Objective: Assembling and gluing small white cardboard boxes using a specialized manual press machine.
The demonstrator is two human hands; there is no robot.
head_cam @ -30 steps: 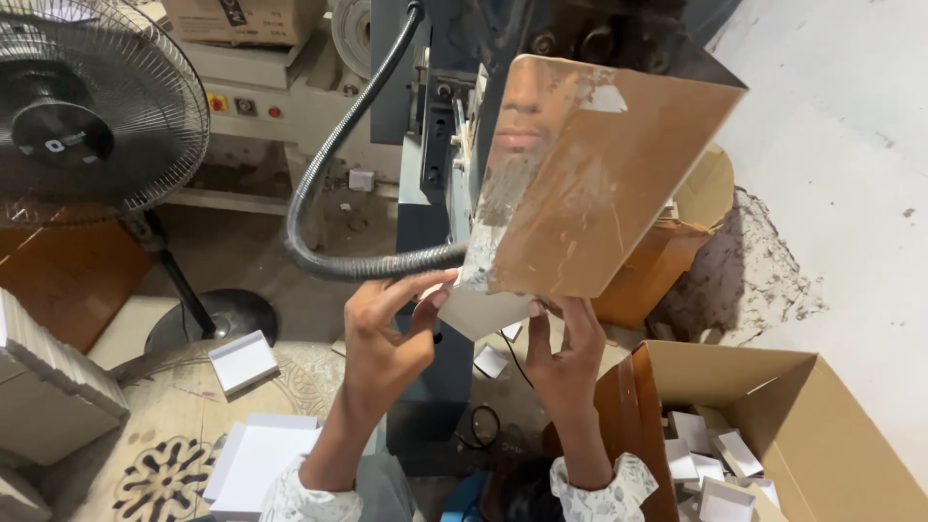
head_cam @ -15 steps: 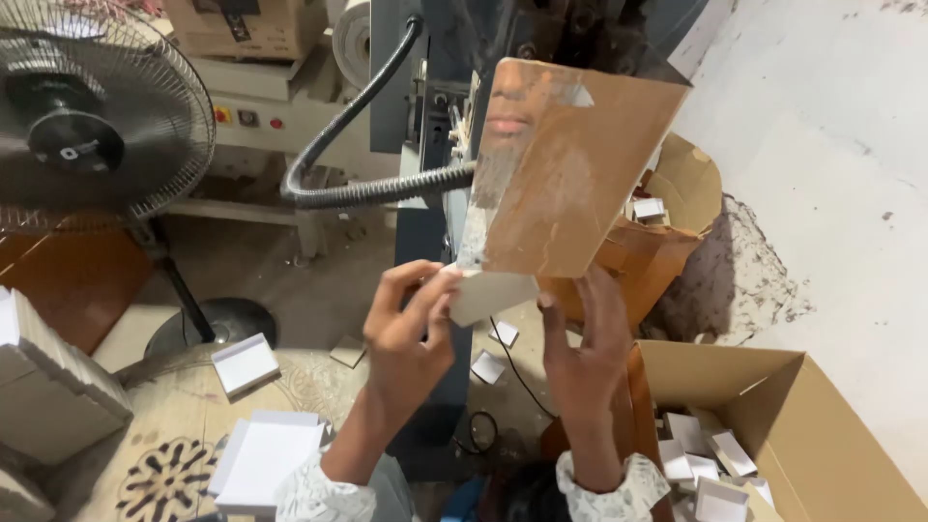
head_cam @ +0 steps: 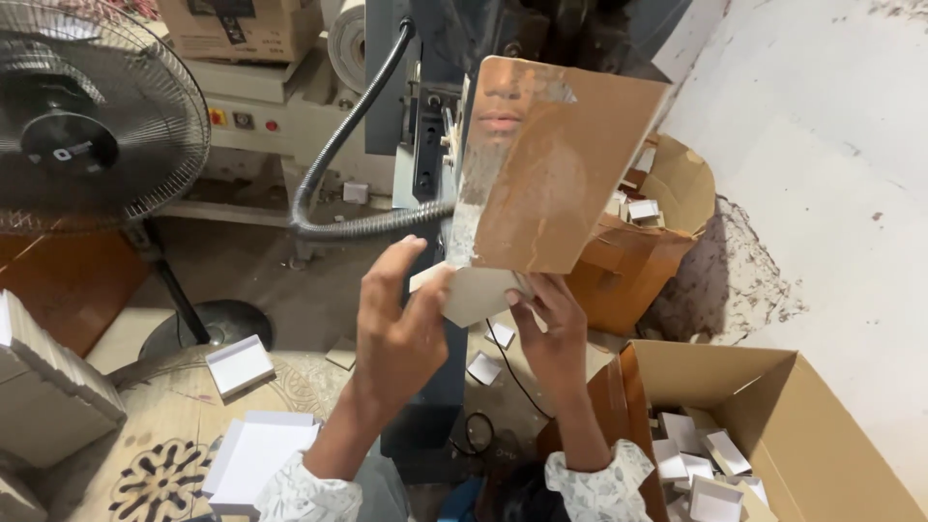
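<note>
A small white card piece [head_cam: 478, 292], flat with angled corners, sits just under a shiny brown plate [head_cam: 556, 164] mounted on a dark machine [head_cam: 440, 116]. My left hand [head_cam: 401, 324] is raised beside the piece, its fingers spread and its thumb touching the left edge. My right hand [head_cam: 546, 333] holds the piece from the right and below, with fingers curled under it. Both wrists wear patterned sleeves.
A standing fan [head_cam: 92, 111] is at the left. Stacks of white card blanks [head_cam: 256, 449] lie on a patterned table [head_cam: 145, 454]. An open cardboard box [head_cam: 764, 425] with several white pieces stands at the lower right, another box [head_cam: 643, 242] behind the plate. A ribbed hose [head_cam: 333, 174] loops from the machine.
My left hand has opened its fingers and shifted slightly off the white piece. Both hands and the piece stay under the brown plate.
</note>
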